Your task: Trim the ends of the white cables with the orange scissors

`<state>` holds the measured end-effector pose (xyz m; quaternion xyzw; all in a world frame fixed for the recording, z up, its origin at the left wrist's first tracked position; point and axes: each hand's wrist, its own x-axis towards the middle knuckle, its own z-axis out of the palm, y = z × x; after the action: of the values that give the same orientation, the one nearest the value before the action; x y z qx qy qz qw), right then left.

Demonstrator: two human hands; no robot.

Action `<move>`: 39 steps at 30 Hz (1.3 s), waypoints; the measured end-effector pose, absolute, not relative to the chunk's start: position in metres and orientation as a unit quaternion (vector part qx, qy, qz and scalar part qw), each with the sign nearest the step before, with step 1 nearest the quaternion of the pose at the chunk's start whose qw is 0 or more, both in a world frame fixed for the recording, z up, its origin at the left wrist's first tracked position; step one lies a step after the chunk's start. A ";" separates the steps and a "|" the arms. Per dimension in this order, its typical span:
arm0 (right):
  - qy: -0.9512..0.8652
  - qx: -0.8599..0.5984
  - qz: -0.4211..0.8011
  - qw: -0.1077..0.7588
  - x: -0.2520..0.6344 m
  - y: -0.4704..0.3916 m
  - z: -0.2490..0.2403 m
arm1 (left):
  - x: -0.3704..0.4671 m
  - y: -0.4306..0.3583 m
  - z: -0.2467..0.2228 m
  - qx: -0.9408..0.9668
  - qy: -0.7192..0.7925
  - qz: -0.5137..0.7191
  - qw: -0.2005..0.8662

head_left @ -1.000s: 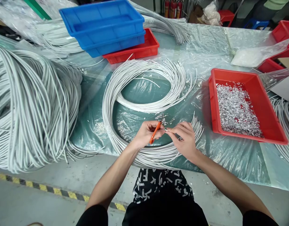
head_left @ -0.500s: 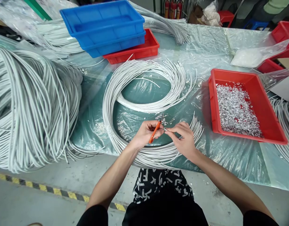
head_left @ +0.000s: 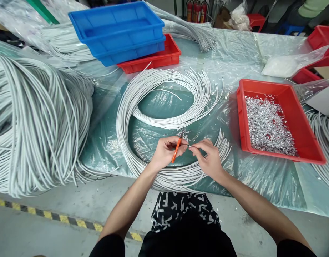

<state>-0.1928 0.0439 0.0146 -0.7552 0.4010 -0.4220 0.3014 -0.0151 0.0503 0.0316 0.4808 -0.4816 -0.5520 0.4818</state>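
My left hand point(head_left: 166, 152) is closed around a slim orange-handled tool point(head_left: 176, 150) with a thin dark tip pointing away from me; its exact kind is unclear. Close beside it, my right hand point(head_left: 209, 157) pinches something tiny and pale between thumb and fingers, too small to make out. The fingertips of both hands almost meet. Below and around them curves a bundle of white cables point(head_left: 127, 142), laid in an S shape, its near ends point(head_left: 223, 144) fanning out right of my right hand. Small silvery bits point(head_left: 183, 135) lie on the table just beyond my fingers.
To the right, a red tray point(head_left: 311, 142) contains many small shiny metal pieces point(head_left: 268, 125). A large heap of grey cables point(head_left: 46, 125) hangs over the table's left edge. Stacked blue trays point(head_left: 119, 35) rest on a red tray point(head_left: 167, 53) behind. A plastic bag point(head_left: 282, 66) lies at back right.
The orange tool has turned slightly more upright in my left hand. Both hands otherwise stay nearly in place, fingertips close together.
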 end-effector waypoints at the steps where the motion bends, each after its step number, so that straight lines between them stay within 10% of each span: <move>1: 0.400 -0.756 -0.419 0.304 -0.193 0.044 0.015 | -0.015 0.051 0.031 0.477 -0.492 -0.546 0.482; 16: 0.357 -0.843 -0.399 0.061 -0.192 0.045 0.019 | -0.018 0.053 0.033 0.494 -0.515 -0.510 0.480; 27: 0.383 -0.702 -0.376 0.468 -0.195 0.044 0.021 | -0.018 0.054 0.028 0.494 -0.549 -0.467 0.486; 39: 0.325 -0.596 -0.392 0.621 -0.205 0.036 0.025 | -0.013 0.054 0.030 0.467 -0.695 -0.419 0.353</move>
<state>-0.2046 0.0358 0.0253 -0.5960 0.3250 -0.3922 0.6208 -0.0134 0.0542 0.0304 0.4667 -0.6946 -0.4186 0.3529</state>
